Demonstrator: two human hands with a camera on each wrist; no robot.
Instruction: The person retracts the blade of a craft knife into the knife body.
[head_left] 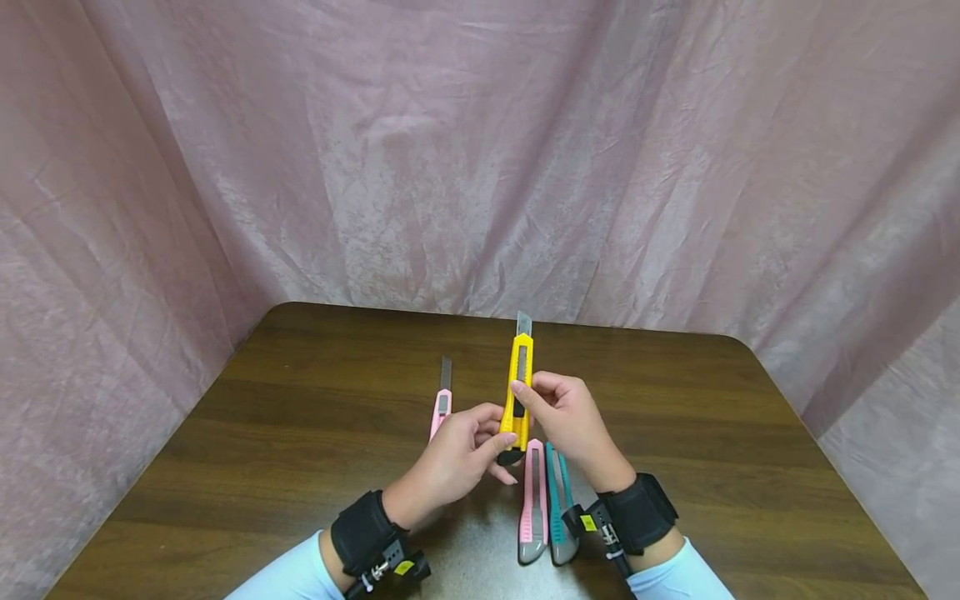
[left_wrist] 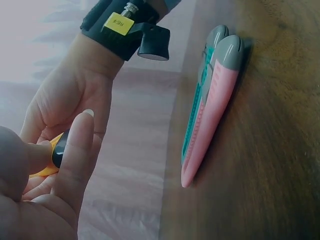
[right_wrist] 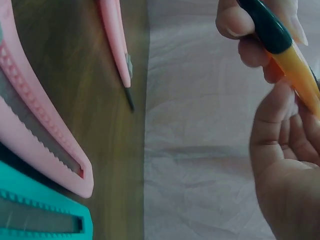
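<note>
A yellow utility knife [head_left: 517, 375] with a black end cap is held up over the table, its blade [head_left: 524, 323] extended and pointing away from me. My left hand [head_left: 467, 450] pinches its lower end between thumb and fingers. Higher up, my right hand [head_left: 572, 421] grips the body, the thumb lying on the slider side. In the right wrist view the yellow knife [right_wrist: 295, 70] passes between both hands. Below them on the table lie a pink utility knife [head_left: 534, 500] and a teal one [head_left: 560, 504], side by side, with no blades showing.
A second pink utility knife [head_left: 441, 407] lies left of the hands with its blade out, partly hidden by the left hand. The brown wooden table [head_left: 300, 400] ends at a rounded far edge. Behind it hangs a pink curtain [head_left: 450, 167].
</note>
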